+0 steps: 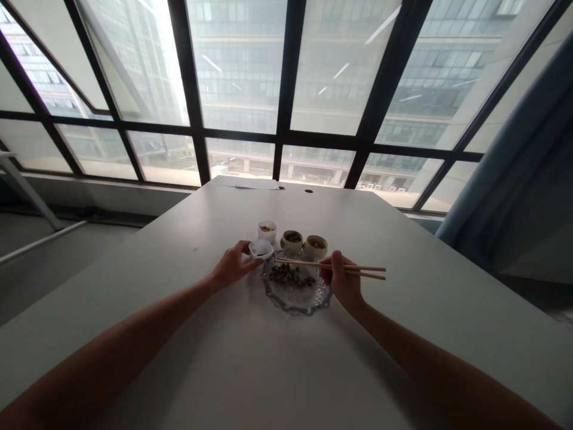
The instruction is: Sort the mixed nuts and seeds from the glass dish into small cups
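Note:
My left hand (233, 266) grips a small white cup (261, 249) by its side, tilted a little at the left rim of a glass plate (295, 307). Small dark pieces (289, 276) lie in a heap on the plate. In my right hand (342, 279) is a pair of wooden chopsticks (358, 270), held level over the plate with the tips pointing left, close to the white cup. Whether anything sits between the tips is too small to tell. Dark bits show inside the cup.
Behind the plate stand another white cup (267, 231) with light brown pieces and two beige cups, one with dark contents (292, 240), the other a beige cup (315, 246) on the right. Paper sheets (250, 183) lie at the far edge of the white table (201, 370), by the windows.

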